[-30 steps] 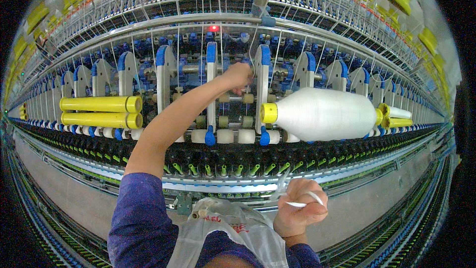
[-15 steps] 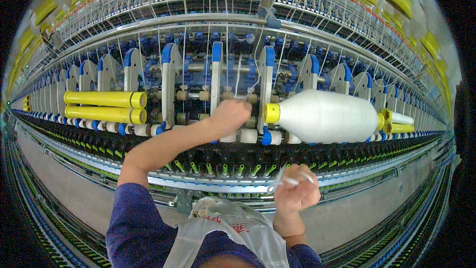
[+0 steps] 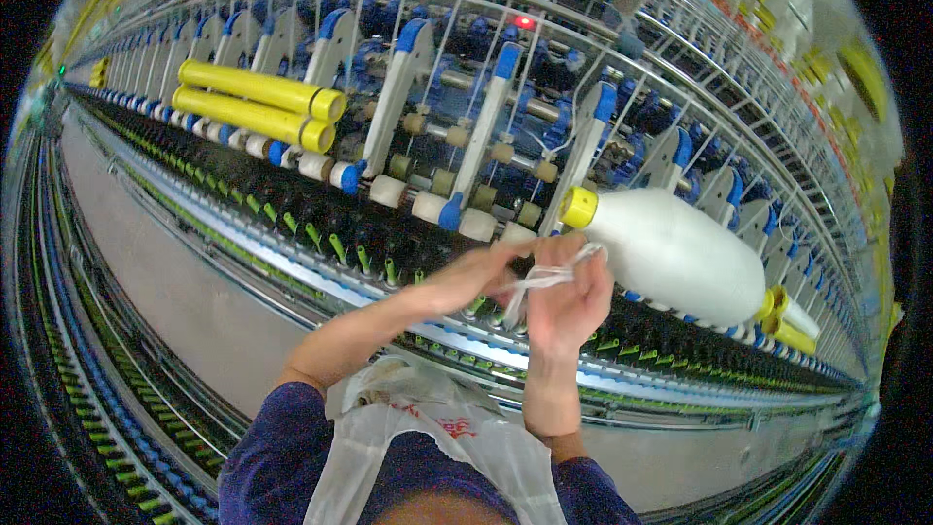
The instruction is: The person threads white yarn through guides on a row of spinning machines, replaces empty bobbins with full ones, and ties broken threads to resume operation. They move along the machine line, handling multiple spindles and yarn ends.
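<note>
The left hand (image 3: 494, 267) and the right hand (image 3: 564, 297) are close together in front of the machine, at the lower left of the large white spool (image 3: 675, 258). The white strand (image 3: 549, 277) lies across the right hand in loose loops, and a slack end hangs between the two hands, above the row of green tips (image 3: 364, 258). The right hand is raised from the wrist, with its fingers bent around the strand. The left hand reaches in from the left with its fingers directed at the loops; it is blurred, so it cannot be told whether the fingers pinch the strand or are spread beside it

The spool lies on its side along the front of the machine, tilted down to the right. Its yellow end (image 3: 578, 206) is just above the right hand. To the left, two yellow tubes (image 3: 258, 87) lie side by side on the machine. Upright arms with blue caps (image 3: 505, 60) stand in a row behind the pale rollers (image 3: 428, 206). A red light (image 3: 524, 23) glows farther back. A white apron (image 3: 408, 408) covers the person's front, below the hands
</note>
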Motion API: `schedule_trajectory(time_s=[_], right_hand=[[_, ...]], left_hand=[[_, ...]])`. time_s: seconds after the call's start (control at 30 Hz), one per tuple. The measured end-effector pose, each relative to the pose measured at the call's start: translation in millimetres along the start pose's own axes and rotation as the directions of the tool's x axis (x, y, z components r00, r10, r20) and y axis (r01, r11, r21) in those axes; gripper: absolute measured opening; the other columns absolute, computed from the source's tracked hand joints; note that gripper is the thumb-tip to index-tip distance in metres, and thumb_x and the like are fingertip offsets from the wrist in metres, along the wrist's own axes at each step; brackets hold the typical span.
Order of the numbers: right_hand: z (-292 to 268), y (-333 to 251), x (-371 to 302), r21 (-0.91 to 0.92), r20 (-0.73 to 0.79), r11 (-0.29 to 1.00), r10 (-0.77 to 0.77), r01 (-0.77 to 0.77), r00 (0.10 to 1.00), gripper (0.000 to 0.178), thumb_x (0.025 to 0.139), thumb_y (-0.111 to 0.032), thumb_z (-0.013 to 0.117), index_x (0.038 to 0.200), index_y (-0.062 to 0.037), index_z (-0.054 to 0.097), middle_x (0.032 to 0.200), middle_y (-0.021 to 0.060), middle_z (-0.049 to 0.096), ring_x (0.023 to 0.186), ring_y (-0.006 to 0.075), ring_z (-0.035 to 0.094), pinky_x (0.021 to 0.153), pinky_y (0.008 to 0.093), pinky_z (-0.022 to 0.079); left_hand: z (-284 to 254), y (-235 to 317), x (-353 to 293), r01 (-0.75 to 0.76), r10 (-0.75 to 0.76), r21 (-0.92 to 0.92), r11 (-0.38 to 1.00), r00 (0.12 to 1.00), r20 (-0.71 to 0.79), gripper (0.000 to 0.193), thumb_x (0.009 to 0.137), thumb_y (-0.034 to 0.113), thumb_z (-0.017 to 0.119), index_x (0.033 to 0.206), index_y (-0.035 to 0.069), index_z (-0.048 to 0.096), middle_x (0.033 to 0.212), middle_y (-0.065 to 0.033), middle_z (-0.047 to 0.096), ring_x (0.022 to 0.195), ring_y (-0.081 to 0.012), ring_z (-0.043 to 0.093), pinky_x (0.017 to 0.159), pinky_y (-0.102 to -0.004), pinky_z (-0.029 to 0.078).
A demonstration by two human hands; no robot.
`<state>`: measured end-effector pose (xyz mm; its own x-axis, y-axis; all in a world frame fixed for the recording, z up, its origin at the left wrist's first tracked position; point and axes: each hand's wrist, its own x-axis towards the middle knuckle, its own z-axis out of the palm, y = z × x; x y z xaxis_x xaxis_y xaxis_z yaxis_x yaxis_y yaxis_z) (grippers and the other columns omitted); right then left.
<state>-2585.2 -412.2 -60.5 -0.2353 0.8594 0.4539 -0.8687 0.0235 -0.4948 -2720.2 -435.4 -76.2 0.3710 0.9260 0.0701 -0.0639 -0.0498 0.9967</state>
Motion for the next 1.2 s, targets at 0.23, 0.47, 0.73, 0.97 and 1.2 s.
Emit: schedule_trajectory(time_s=[0.23, 0.47, 0.73, 0.97, 1.2], right_hand=[[18.6, 47.1, -20.9, 0.412, 0.101, 0.826, 0.379, -0.386, 0.92, 0.083, 0.081, -0.075, 0.034, 0.123, -0.0041, 0.044, 0.139, 0.0179, 0.034, 0.131, 0.0294, 0.029, 0.106, 0.0412, 0.026], [57.8, 128.5, -101.4, -0.57, 0.283, 0.609, 0.775, -0.551, 0.564, 0.068, 0.09, -0.042, 0.053, 0.142, -0.0064, 0.028, 0.145, 0.0078, 0.032, 0.133, 0.0203, 0.028, 0.109, 0.0359, 0.022], [104.5, 213.2, -116.2, -0.798, 0.257, 0.477, 0.822, -0.369, 0.508, 0.026, 0.088, -0.016, 0.062, 0.111, -0.0029, 0.063, 0.105, 0.0053, 0.066, 0.095, 0.0125, 0.06, 0.084, 0.0285, 0.048], [164.9, 290.9, 45.7, -0.662, 0.501, -0.442, 0.339, 0.605, 0.796, 0.079, 0.073, -0.028, 0.072, 0.136, -0.0007, 0.033, 0.137, 0.0208, 0.039, 0.125, 0.0376, 0.039, 0.103, 0.0485, 0.031], [170.1, 334.6, 134.7, -0.311, 0.313, -0.774, 0.464, 0.551, 0.829, 0.11, 0.057, -0.035, 0.08, 0.144, -0.0045, 0.018, 0.136, 0.0219, 0.037, 0.12, 0.0384, 0.041, 0.093, 0.0557, 0.038]], left_hand=[[1.5, 3.1, -43.0, -0.439, 0.597, 0.408, 0.801, 0.643, -0.48, 0.075, 0.073, 0.046, 0.063, 0.126, 0.002, 0.035, 0.076, -0.0106, 0.055, 0.069, -0.0205, 0.05, 0.06, -0.0353, 0.042], [-66.9, -27.4, -151.6, -0.219, 0.656, 0.619, 0.754, 0.228, -0.719, 0.033, 0.072, 0.007, 0.073, 0.052, 0.005, 0.047, 0.058, -0.0042, 0.047, 0.049, -0.0197, 0.045, 0.046, -0.0327, 0.034], [-90.6, -176.1, -451.9, 0.297, -0.653, -0.639, 0.709, 0.617, -0.439, 0.028, 0.09, 0.037, 0.051, 0.072, 0.016, 0.054, 0.061, 0.0056, 0.044, 0.047, -0.0074, 0.039, 0.039, -0.0279, 0.03], [-76.7, -357.8, -520.5, 0.746, -0.761, 0.206, 0.634, 0.649, -0.01, 0.019, 0.082, 0.02, 0.051, 0.089, 0.003, 0.057, 0.085, -0.0088, 0.053, 0.077, -0.0179, 0.049, 0.067, -0.0355, 0.037], [-199.2, -320.2, -515.5, 0.513, -0.58, 0.394, 0.762, 0.812, 0.066, 0.032, 0.081, 0.018, 0.05, 0.102, -0.005, 0.057, 0.115, -0.0193, 0.058, 0.109, -0.0261, 0.054, 0.094, -0.0414, 0.039]])
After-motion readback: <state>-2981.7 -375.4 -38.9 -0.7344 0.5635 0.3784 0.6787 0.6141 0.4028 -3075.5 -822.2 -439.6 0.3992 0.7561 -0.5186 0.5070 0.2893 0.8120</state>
